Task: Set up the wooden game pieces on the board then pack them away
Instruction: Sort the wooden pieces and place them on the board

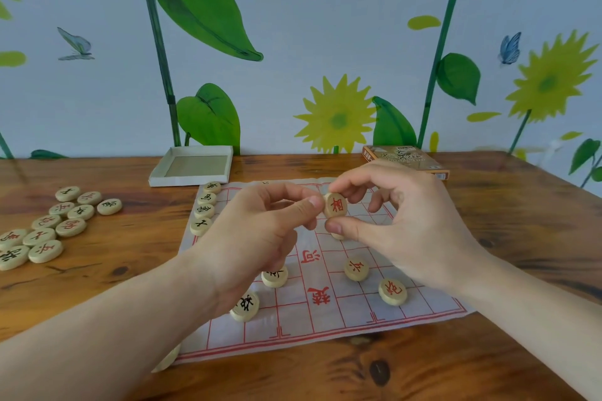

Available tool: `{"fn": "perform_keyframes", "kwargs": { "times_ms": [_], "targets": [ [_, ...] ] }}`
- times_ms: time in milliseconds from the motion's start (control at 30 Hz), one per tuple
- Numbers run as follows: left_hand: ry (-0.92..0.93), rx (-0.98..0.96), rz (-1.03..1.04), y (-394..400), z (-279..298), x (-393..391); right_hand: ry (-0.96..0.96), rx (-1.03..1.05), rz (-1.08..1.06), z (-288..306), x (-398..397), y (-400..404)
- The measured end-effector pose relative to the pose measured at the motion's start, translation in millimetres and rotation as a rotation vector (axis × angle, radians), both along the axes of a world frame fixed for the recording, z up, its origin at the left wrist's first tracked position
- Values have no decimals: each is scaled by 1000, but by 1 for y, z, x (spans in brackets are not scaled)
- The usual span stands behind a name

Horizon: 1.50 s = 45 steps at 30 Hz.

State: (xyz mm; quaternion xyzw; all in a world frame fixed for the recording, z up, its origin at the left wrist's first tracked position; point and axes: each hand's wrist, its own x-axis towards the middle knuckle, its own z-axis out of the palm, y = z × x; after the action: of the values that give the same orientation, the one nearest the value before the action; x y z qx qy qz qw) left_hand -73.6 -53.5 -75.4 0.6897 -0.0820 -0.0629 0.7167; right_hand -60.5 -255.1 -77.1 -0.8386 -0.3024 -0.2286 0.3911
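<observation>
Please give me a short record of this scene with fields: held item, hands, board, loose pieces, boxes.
held item: round wooden piece with red character, raised above the board
hands: right hand pinches it; left hand touches its edge
board: white sheet with red grid, several pieces on it
loose pieces: pile on wooden table, left
boxes: open white tray; brown box

Wooden table (pixel 423 368), sunflower wallpaper (pixel 335 114)

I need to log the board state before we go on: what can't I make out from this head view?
- Board middle squares: hidden behind both hands, left and right.
- Piece at the board's near-left corner: mostly under the left forearm.
- Pile pieces: cut off by the left edge.
- Box print: too small.
</observation>
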Motion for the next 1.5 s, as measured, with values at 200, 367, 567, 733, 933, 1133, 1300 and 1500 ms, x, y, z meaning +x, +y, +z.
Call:
{"fn": "perform_keyframes", "kwargs": {
  "times_ms": [200,367,567,733,933,1133,1300,1500],
  "targets": [
    [87,-114,35,1,2,3,27,52,-39,9,12,-17],
    [141,-313,-36,-1,6,2,31,-17,-113,19,14,-45],
    [163,-380,-145,-9,8,-3,45,-24,-141,13,4,-70],
    [46,-265,-151,-18,8,-11,40,-59,-189,10,3,-79],
    [-53,-241,-111,-21,7,-10,50,-220,-300,6,24,-81],
    [-20,-262,-122,-23,4,-9,33,-297,-395,-10,66,-77],
    [-1,-231,-119,-20,2,-5,139,-339,-364,-24,82,-78],
    [30,-229,-98,-18,-1,-3,186,-376,-281,-28,81,-78]
  ]
}}
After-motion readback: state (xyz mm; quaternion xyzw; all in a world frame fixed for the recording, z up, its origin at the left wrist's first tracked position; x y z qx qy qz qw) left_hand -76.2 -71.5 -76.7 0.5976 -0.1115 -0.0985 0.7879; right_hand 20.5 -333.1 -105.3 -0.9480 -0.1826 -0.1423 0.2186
